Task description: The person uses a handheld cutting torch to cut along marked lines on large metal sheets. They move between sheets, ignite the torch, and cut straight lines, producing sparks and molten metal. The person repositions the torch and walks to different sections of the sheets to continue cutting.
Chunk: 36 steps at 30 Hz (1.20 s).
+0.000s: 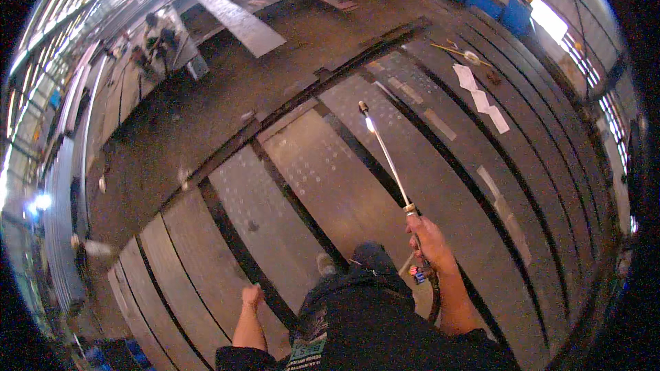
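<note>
My right hand [430,237] grips the handle of a long thin metal torch wand [386,158]. The wand points forward and up over the steel plates, and its tip [363,107] ends with a small bright spot just below it. A dark hose [434,295] hangs from the handle past my forearm. My left hand [251,295] is closed in a loose fist at my side and holds nothing. It hovers over a grey steel plate [265,223]. I stand on wide steel plates laid side by side, some with rows of small holes [313,172].
Dark gaps [237,247] run between the plates. White paper sheets [481,99] and a yellow-handled tool [459,50] lie on the far right plates. A person [157,34] crouches far off at upper left by loose steel sheets [240,22]. Blue bins [481,0] line the far wall.
</note>
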Tool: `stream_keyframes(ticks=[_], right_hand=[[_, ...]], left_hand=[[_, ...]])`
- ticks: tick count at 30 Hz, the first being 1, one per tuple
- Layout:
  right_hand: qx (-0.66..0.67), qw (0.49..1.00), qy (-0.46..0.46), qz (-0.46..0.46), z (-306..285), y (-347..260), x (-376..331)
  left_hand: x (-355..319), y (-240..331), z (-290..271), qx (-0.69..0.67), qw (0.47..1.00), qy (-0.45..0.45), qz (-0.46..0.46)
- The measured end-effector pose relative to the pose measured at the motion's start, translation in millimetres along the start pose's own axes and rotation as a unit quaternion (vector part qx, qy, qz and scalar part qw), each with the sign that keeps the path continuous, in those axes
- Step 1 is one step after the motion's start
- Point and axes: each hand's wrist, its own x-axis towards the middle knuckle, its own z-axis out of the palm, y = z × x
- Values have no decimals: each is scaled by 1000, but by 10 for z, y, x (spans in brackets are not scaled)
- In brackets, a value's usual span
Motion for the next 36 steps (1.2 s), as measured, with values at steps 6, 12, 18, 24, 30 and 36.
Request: stream_keyframes(ticks=[6, 12, 18, 24, 30, 36], right_hand=[[64, 992, 103, 24, -51, -588, 1047], [34, 987, 157, -23, -235, -920, 2882], [-76, 972, 208, 83, -436, -1572, 4223], [-93, 958, 248, 113, -488, -1692, 4967], [-44, 945, 299, 124, -600, -1785, 5172], [95, 910, 329, 235, -354, -1629, 5522]], left_hand=[[2939, 2803, -754, -242, 963, -55, -107], [4668, 4161, -211, -50, 971, -232, -38], [5245, 5277, -205, 170, 919, -336, 115], [6263, 5896, 9, 298, 855, -361, 222], [7307, 6506, 457, 356, 770, -376, 373], [9089, 6300, 1723, 520, 582, -395, 485]])
